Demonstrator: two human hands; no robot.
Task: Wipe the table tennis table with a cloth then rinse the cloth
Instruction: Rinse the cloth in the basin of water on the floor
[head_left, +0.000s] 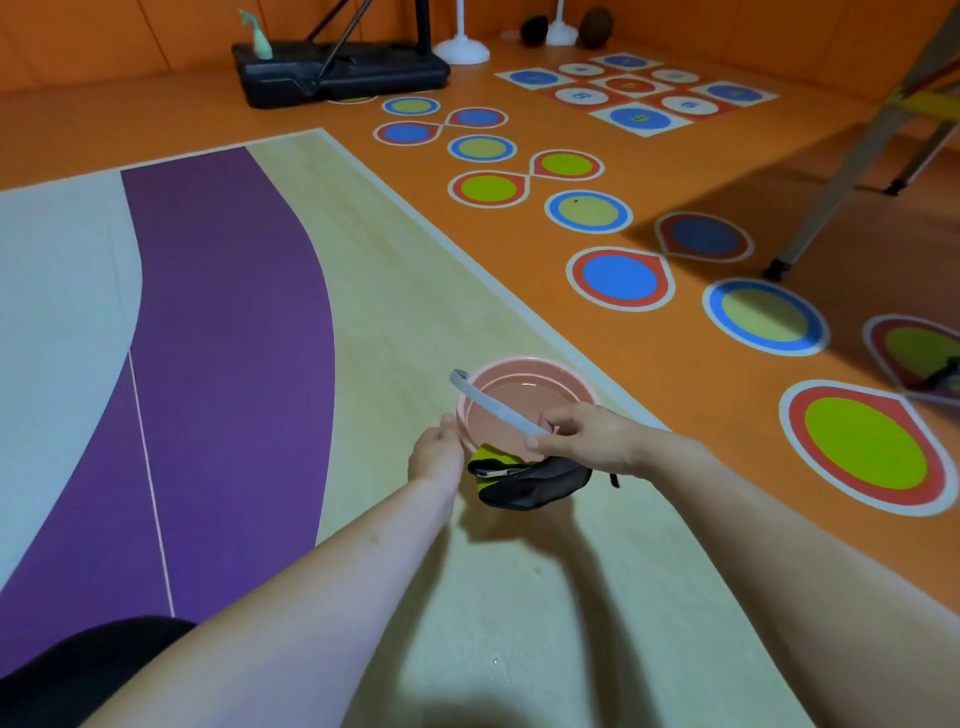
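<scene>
A pink bucket (524, 387) with water in it stands on the pale wood strip of the floor. Its grey handle (488, 402) is raised across the opening. My right hand (587, 439) pinches the near end of that handle. A dark cloth with a yellow patch (524, 483) hangs bunched just under my right hand, against the bucket's near wall; whether the fingers also hold it is hidden. My left hand (436, 452) presses on the bucket's left side at the rim.
Grey metal legs on casters (831, 176) stand at the right over the orange floor with coloured circles. A black weighted base (337, 73) and white stands (462, 49) sit at the far wall. The purple and white court marking (223, 338) lies to the left.
</scene>
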